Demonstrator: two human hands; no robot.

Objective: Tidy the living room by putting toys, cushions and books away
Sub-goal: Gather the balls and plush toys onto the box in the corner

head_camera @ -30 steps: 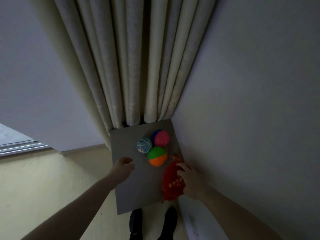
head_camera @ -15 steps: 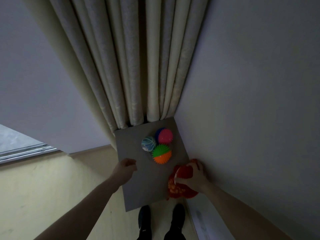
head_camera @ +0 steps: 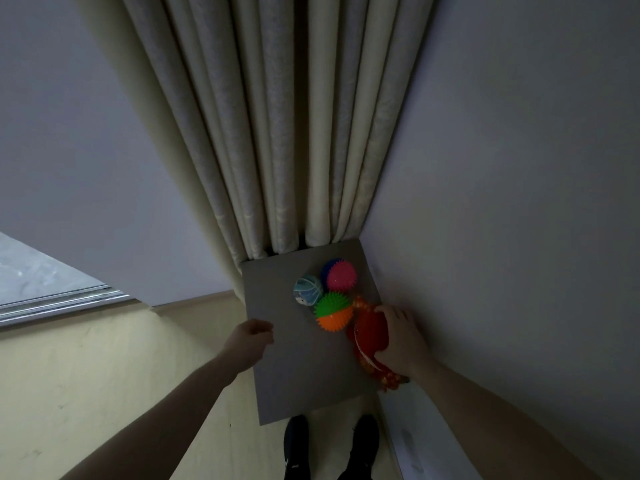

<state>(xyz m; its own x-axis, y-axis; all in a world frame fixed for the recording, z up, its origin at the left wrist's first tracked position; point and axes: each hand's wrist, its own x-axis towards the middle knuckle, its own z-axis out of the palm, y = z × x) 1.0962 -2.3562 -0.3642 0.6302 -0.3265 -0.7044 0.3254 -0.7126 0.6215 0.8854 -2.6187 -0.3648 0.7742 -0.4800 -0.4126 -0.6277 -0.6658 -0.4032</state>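
From the head view we see our right hand [head_camera: 401,336] with fingers curled around the red toy [head_camera: 370,332] on the grey tabletop [head_camera: 304,368], beside the spiky balls [head_camera: 334,311]; its shape stays unclear. Our left hand [head_camera: 250,341] pinches the tabletop's edge, fingertips hidden.

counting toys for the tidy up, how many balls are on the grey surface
3, clustered at the far end of the grey surface: pink and blue spiky ball nearest the curtain, pale blue ball left, green and orange spiky ball nearest. Any behind them would be hidden.

Pale pleated curtain [head_camera: 277,133], grey walls [head_camera: 502,168], perhaps black shoes [head_camera: 298,445] below.
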